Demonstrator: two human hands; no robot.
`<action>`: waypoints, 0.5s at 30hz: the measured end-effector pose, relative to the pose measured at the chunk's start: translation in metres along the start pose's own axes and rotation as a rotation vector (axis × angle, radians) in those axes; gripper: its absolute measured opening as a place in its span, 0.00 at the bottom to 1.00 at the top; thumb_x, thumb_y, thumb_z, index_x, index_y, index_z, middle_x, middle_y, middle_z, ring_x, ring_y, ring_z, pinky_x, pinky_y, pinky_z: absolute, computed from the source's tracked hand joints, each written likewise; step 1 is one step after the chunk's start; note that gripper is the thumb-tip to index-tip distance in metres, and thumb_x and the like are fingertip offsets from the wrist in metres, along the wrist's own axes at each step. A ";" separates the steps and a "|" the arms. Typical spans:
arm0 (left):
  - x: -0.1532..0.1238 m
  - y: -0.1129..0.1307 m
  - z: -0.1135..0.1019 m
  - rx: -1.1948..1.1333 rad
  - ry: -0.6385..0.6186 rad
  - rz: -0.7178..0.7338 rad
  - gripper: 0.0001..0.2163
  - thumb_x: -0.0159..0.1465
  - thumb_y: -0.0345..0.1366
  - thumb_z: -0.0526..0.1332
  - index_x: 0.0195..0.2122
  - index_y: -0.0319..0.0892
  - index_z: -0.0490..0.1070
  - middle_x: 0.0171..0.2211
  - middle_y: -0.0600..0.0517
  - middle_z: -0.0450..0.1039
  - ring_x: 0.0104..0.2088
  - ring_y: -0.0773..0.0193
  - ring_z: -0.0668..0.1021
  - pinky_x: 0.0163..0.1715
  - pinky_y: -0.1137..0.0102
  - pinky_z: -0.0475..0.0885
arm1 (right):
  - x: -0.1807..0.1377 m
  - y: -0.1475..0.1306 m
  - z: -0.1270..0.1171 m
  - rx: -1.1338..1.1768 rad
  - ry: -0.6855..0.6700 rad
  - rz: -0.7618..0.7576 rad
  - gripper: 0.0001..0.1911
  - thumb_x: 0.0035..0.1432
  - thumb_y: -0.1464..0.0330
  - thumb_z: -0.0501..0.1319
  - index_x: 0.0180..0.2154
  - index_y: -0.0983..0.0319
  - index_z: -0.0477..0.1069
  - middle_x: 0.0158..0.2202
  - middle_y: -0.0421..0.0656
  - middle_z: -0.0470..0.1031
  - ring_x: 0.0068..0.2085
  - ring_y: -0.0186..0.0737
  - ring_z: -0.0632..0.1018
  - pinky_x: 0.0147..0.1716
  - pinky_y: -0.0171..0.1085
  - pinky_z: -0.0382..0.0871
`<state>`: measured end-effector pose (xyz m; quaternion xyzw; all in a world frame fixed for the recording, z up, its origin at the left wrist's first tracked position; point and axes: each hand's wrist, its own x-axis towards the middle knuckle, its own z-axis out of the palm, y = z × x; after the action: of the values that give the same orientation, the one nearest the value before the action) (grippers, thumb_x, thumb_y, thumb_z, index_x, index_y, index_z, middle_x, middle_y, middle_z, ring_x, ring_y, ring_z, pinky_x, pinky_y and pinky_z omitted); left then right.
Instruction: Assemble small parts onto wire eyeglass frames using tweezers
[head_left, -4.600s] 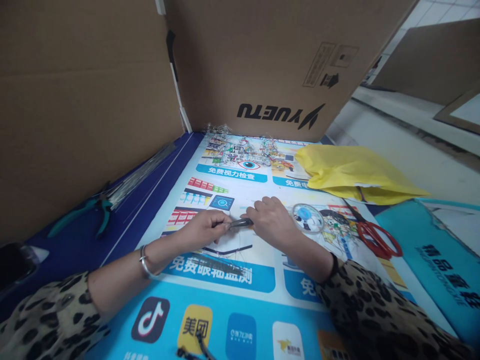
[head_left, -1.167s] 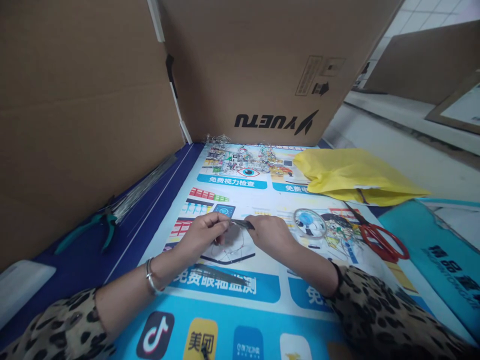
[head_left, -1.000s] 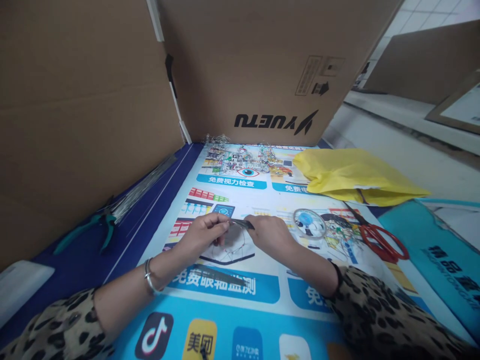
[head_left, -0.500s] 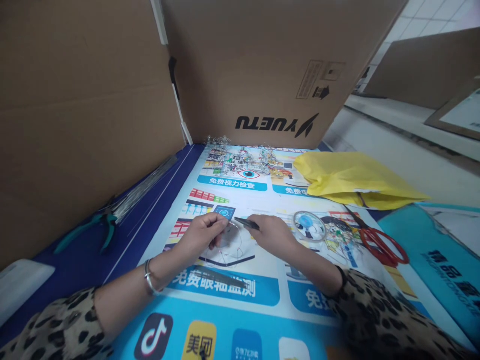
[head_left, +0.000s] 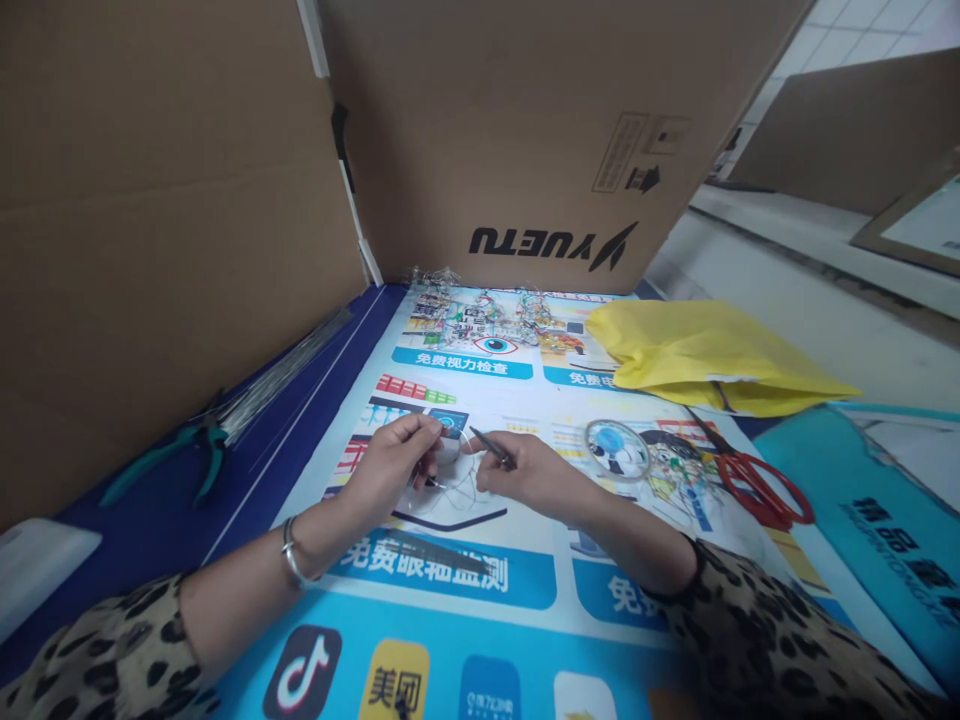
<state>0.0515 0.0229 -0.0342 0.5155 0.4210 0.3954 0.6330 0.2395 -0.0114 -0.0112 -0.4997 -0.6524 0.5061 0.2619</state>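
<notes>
My left hand [head_left: 397,462] is closed, thumb and fingers pinching a thin wire loop [head_left: 480,462] whose bends hang over the printed sheet. Facing it, my right hand [head_left: 536,478] grips dark, slim tweezers [head_left: 493,449], their tip pointing up and left near the top of the wire. Whether the tip touches the wire I cannot tell. Below the hands lies a long, tapered grey strip [head_left: 442,553]. To the right of my right hand sits a clear round ring or roll [head_left: 616,450], beside red-handled scissors [head_left: 765,490].
Teal-handled pliers [head_left: 206,455] and a bundle of thin wires [head_left: 289,375] lie on the left. Tangled wire pieces [head_left: 480,315] are at the back, before a cardboard box [head_left: 540,150]. A yellow bag [head_left: 705,350] and a teal pouch [head_left: 847,520] are on the right.
The right hand has turned slightly, its forefinger now stretched toward the wire and the tweezers more steeply tilted. The left hand has shifted a little up and left, still holding the wire.
</notes>
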 end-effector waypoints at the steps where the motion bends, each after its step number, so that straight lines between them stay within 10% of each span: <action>1: 0.000 0.000 0.000 0.015 -0.011 -0.005 0.13 0.59 0.45 0.58 0.28 0.39 0.64 0.18 0.57 0.63 0.16 0.73 0.65 0.12 0.79 0.59 | 0.000 0.001 0.000 -0.027 0.017 0.004 0.16 0.49 0.68 0.58 0.43 0.62 0.69 0.27 0.37 0.70 0.27 0.31 0.69 0.26 0.30 0.59; 15: -0.002 0.005 0.003 0.359 -0.010 -0.049 0.13 0.58 0.41 0.58 0.41 0.41 0.68 0.26 0.54 0.70 0.18 0.74 0.68 0.14 0.79 0.64 | -0.008 -0.005 -0.016 -0.605 0.066 0.117 0.10 0.55 0.65 0.52 0.32 0.60 0.70 0.29 0.40 0.73 0.29 0.34 0.69 0.25 0.31 0.53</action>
<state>0.0534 0.0209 -0.0291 0.6118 0.4940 0.2956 0.5425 0.2537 -0.0120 0.0006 -0.6078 -0.7347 0.2866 0.0930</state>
